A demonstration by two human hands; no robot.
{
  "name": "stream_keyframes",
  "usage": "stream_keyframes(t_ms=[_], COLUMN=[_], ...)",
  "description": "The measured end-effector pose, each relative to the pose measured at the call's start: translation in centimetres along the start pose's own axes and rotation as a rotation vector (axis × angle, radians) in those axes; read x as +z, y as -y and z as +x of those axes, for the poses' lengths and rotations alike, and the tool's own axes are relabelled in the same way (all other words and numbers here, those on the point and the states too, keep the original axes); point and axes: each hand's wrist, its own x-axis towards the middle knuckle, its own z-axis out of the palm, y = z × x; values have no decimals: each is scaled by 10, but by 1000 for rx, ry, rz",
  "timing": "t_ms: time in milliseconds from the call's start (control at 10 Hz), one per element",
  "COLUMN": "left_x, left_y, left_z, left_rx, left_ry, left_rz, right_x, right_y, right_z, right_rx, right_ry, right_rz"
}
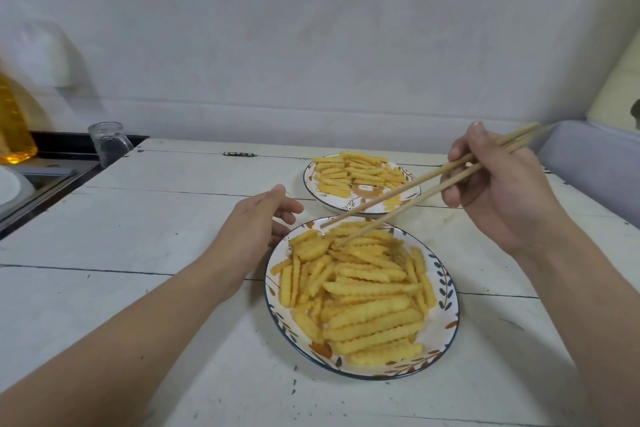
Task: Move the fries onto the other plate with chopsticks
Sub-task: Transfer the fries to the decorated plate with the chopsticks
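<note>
Here, from the head view, I log the following items.

Right hand: raised above the table, fingers curled round a pair of long pale wooden chopsticks, gripped near their upper ends. The sticks slant down to the left; their tips are slightly parted and sit at the far edge of the nearer fry heap. I cannot tell whether a fry is caught between them.

Left hand: resting on the table just beside the far left rim of the nearer plate, fingers loosely bent and holding nothing.

Nearer round white ceramic plate with dark blue rim and leaf pattern: bears a large loose heap of yellow crinkle-cut fries.

Farther round white plate of the same pattern: stands just beyond the nearer one, close but apart. It bears a smaller lot of crinkle-cut fries laid in tidy rows.

White painted plank table: carries both plates.

Clear glass mug: at the table's far left corner.

Amber translucent bottle: at the left edge, blurred.

Grey-lilac panel: at the right, beside the table.
</note>
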Motion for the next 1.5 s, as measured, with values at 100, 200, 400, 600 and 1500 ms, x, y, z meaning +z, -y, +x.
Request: stream_keyframes(t_ms=[100, 200, 400, 600, 1500], left_x=[1, 1, 1, 3, -1], left_y=[-1, -1, 0, 0, 1], left_z=[0, 0, 0, 1, -1], left_rx=[2, 3, -2, -3, 9], left_ry=[-2, 0, -6, -13, 2], left_rz=[3, 1, 8, 27, -13], right_x=[-4, -5, 1, 11, 8], right_y=[-4, -7, -21, -47, -2], right_z=[3, 4, 6, 8, -5], right_rx=[-9, 1, -58, -35, 31], right_ry=[-103, -134, -280, -272, 73], right_rz=[80, 107, -72, -219, 68])
